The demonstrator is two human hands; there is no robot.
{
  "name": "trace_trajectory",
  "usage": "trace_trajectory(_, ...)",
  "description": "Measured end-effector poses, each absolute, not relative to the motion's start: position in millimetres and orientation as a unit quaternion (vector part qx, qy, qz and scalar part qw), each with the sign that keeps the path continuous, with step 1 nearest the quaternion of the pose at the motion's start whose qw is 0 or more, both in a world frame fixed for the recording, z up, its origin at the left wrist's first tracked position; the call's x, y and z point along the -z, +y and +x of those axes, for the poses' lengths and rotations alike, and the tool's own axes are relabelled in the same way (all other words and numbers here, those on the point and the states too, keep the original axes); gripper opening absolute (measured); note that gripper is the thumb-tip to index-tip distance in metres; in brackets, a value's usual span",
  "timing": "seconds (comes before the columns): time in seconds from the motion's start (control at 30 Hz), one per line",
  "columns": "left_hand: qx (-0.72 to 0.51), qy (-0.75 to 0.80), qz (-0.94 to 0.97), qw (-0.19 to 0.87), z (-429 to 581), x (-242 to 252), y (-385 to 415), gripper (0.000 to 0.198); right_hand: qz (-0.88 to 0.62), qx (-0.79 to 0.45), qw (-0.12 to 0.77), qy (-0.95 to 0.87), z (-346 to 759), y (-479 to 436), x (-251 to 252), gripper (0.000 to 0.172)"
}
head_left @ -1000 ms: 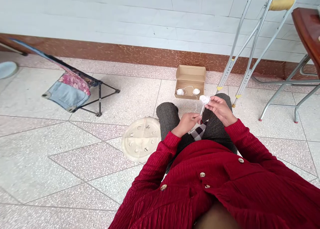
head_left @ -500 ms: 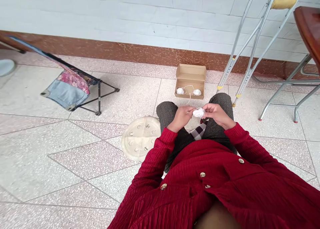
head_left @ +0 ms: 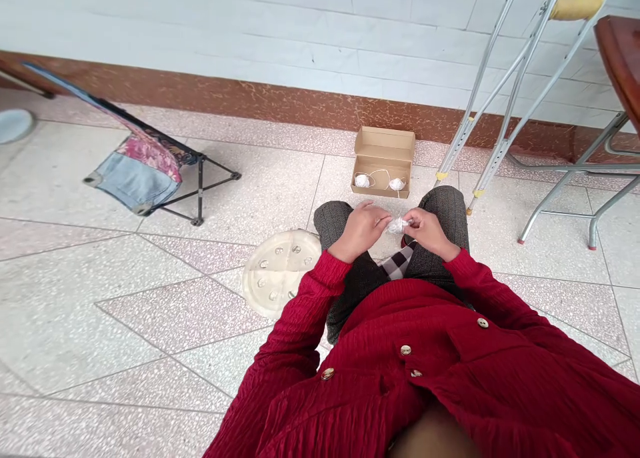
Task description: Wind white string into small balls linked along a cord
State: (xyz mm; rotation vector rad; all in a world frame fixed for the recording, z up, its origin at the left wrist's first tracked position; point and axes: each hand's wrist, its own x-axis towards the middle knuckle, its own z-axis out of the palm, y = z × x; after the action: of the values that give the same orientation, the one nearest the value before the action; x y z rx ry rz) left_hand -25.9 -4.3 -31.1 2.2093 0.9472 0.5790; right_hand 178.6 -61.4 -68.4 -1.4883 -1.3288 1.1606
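Note:
Between my two hands, just above my knees, is a small white ball of yarn [head_left: 397, 225], slightly blurred. My left hand [head_left: 361, 229] pinches at its left side with thumb and fingers; a thin strand seems to lie there. From the right, my right hand [head_left: 427, 231] grips the ball with its fingertips. Beyond my knees an open cardboard box [head_left: 383, 191] stands on the floor, lid tilted back toward the wall. Inside it lie two white yarn balls, the left ball [head_left: 362, 180] and the right ball [head_left: 397, 184], with loose white yarn [head_left: 383, 171] looping between them.
A round pale plastic stool [head_left: 270, 275] stands beside my left knee. Farther left is a folding fabric chair [head_left: 145, 171]. Metal crutches [head_left: 505, 111] lean on the tiled wall at the right, near a brown chair [head_left: 620, 65] with metal legs.
My left hand has turned, its back and fingers now raised higher over the yarn. The ball has shifted slightly and blurred. My right hand has dipped a little. The view has moved slightly.

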Motion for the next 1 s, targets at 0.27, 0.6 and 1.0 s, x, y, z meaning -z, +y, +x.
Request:
trace_trajectory(0.27,-0.289,0.398,0.679,0.545,-14.9,54.5,-8.4,0.035,-0.482,-0.629,0.484,-0.369,167.9,-75.7,39.5,0.045)
trace_trajectory(0.6,-0.265,0.411,0.598,0.635,-12.4,68.0,-23.0,0.041,-0.499,-0.544,0.432,-0.518,157.4,-82.2,43.8,0.044)
trace_trajectory(1.0,-0.202,0.413,0.677,0.575,-13.0,74.4,-25.5,0.030,-0.572,-0.467,0.453,-0.499,159.2,-79.2,51.6,0.027)
